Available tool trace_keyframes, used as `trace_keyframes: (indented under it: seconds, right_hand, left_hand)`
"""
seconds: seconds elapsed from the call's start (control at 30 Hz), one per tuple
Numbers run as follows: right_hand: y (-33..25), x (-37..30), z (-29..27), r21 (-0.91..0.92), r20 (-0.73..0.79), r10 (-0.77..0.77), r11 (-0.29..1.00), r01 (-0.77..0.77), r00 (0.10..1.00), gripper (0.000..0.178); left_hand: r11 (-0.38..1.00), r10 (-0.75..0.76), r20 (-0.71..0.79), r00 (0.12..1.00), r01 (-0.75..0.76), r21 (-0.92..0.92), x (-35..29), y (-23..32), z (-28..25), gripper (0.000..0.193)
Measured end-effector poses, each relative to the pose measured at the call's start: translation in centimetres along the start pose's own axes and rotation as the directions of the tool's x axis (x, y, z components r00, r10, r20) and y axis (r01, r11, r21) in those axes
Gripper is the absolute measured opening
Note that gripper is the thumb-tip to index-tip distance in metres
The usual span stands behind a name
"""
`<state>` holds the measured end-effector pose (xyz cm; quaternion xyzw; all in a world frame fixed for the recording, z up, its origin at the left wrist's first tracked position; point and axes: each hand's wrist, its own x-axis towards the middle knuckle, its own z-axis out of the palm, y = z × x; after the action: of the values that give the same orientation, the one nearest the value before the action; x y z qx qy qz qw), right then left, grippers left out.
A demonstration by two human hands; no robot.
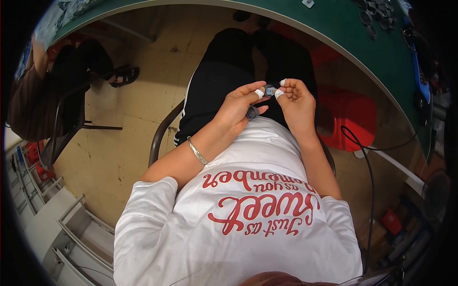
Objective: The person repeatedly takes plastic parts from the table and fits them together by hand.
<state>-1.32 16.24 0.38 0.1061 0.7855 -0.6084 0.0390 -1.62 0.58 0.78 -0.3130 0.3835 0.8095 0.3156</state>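
Observation:
Over my lap, my left hand (pixel 234 107) pinches a small grey plastic part (pixel 269 90) between thumb and forefinger. The part has a pale grey square face with small dark spots on it; its exact kind is too small to tell. A second dark grey, round plastic piece (pixel 252 112) sits in the same hand, held lower by the other fingers. My right hand (pixel 298 101) is closed beside the first part, fingers curled, with its thumb tip at the part's right edge. Whatever lies between its thumb and forefinger is hard to make out. White tape wraps fingertips on both hands.
A green table (pixel 329 24) curves ahead, bearing several dark round pieces (pixel 377 14) at the far right. A red stool (pixel 348 114) stands right of my legs, near a black cable (pixel 371 190). At left a person (pixel 33 95) sits on a chair.

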Motion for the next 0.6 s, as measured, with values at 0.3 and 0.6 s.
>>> trace_keyframes:
  seconds: [0.3, 0.6]
  right_hand:
    - [0.0, -0.2, 0.3, 0.089, 0.050, 0.014, 0.996, -0.019, 0.999, 0.020]
    - [-0.6, -0.4, 0.1, -0.076, 0.079, -0.026, 0.997, 0.032, 0.997, 0.019]
  left_hand:
    - [0.999, 0.027, 0.014, 1.000, -0.027, 0.036, 0.3, -0.3, 0.0, 0.028]
    - [0.999, 0.030, 0.016, 0.999, -0.030, -0.023, 0.6, -0.5, -0.4, 0.028]
